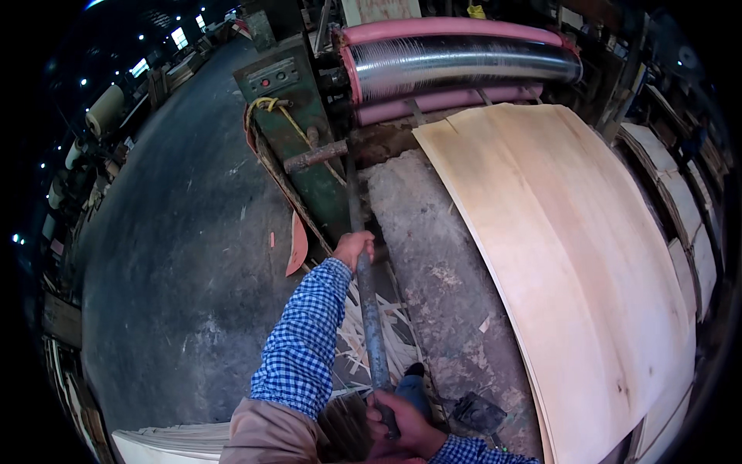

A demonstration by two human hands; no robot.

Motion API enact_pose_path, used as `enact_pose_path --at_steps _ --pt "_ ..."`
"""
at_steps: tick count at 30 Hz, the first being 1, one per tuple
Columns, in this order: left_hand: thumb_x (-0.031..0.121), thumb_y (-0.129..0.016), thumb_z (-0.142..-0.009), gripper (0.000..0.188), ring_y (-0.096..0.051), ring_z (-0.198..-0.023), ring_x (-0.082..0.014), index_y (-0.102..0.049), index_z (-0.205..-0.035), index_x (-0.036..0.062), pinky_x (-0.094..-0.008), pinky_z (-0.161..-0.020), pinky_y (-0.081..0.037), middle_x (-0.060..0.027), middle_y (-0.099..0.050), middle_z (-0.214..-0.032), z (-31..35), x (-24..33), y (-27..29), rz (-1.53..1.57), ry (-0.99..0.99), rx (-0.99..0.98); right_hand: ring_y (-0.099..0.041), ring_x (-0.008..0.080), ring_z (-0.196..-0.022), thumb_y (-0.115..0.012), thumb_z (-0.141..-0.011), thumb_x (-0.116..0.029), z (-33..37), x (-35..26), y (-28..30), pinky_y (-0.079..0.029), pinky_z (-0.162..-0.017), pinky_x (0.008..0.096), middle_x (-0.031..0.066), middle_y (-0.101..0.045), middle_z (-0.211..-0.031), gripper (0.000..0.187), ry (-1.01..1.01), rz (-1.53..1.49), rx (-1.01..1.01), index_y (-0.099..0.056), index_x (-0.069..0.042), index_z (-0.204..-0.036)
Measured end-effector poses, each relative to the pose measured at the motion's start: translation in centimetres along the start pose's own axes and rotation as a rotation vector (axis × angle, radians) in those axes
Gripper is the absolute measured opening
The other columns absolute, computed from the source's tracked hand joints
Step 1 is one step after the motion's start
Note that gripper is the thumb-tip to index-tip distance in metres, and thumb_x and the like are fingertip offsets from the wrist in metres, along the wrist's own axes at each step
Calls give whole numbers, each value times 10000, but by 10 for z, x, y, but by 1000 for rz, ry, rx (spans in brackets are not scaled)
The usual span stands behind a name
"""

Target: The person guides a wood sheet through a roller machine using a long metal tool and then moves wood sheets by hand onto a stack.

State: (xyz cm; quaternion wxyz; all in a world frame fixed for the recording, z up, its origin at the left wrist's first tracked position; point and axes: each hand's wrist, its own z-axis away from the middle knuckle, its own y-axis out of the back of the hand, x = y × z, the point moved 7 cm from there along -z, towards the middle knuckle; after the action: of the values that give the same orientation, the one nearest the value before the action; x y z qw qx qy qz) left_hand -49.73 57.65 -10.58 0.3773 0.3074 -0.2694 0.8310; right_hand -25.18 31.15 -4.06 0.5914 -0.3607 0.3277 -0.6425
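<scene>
A long grey metal pipe (372, 325) runs away from me toward the green machine housing (317, 205). My left hand (355, 249) is closed around its middle part. Near the pipe's close end, my right hand (406, 421) is wrapped around it too. Beyond my left hand the pipe's far part reaches up beside a rusty round bar (315, 155) that sticks out from the housing; how the two join I cannot tell. Behind stands a roller machine with a shiny wet metal roller (464, 59) between pink rollers (456, 29).
A tall stack of wood veneer sheets (556, 232) stands to the right, beside a rough concrete ledge (448, 255). Loose wood strips (371, 332) litter the ground under the pipe. Yellow rope (267, 103) hangs on the housing. More sheets (170, 441) lie at lower left.
</scene>
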Motion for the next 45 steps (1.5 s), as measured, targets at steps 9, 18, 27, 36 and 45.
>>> enact_pose_path --at_steps 9,18,27,36,45 --pt "111 -517 -770 196 -462 -418 -191 -474 -586 57 -319 -411 -406 -54 -455 -510 3 10 -8 -70 -100 -36 -396 128 -520 -473 -913 -360 3 1 2 -357 -482 267 0 -464 -681 239 -8 -11 27 -497 -123 -933" --pt "157 -510 -834 269 -486 -433 -213 -485 -585 59 -347 -427 -424 -73 -477 -519 -12 14 3 -141 -87 1 -407 134 -499 -507 -901 -361 -3 -7 -9 -329 -462 278 11 -477 -670 259 -12 -113 -28 -493 -103 -917" --pt "167 -516 -860 254 -473 -437 -190 -481 -629 68 -323 -418 -442 -52 -463 -515 -43 21 1 -65 -77 -9 -435 134 -498 -505 -911 -339 -7 -42 -15 -353 -447 271 8 -491 -658 249 71 -38 -39 -511 -91 -907" --pt "193 -556 -840 156 -507 -524 -219 -500 -785 59 -346 -486 -455 -86 -501 -607 5 -30 -64 547 12 -194 -421 109 -406 -601 -843 -297 192 -5 53 -322 -337 236 -6 -501 -612 251 148 172 351 -568 -70 -945" --pt "113 -585 -787 143 -505 -489 -215 -511 -680 53 -348 -445 -440 -91 -489 -577 140 -182 -173 522 138 -114 -512 129 -482 -729 -666 -182 383 66 210 -365 -404 277 77 -609 -650 285 155 1003 1082 -643 6 -862"
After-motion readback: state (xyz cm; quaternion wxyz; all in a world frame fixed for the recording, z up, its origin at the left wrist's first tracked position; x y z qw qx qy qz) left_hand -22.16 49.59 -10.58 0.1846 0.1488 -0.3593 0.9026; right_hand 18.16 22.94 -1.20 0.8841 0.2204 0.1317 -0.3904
